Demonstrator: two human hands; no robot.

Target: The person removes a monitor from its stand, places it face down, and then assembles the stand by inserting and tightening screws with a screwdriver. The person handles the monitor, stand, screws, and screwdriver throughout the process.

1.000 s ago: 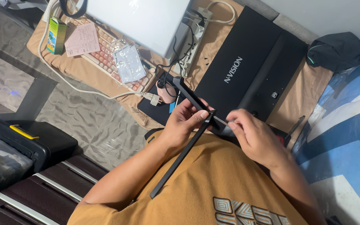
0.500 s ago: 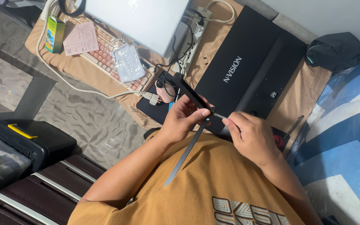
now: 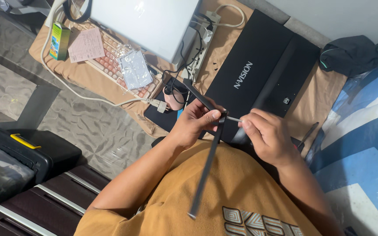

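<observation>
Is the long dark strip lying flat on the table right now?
No, the long dark strip is off the table, pinched in the left hand while the right hand works a thin tool at it.

A tan cloth-covered table [image 3: 88, 76] spans the upper frame, carrying a pink keyboard [image 3: 110, 65], white power strip [image 3: 202, 48] and black monitor [image 3: 263, 74] (lying face down).

floor: grey patterned floor [image 3: 84, 126], kinda marbled
counter: low counter [image 3: 224, 48] under a tan cloth
wall: plain pale wall [image 3: 342, 17] behind
bed: blue-white bedding [image 3: 364, 144] on the right
</observation>
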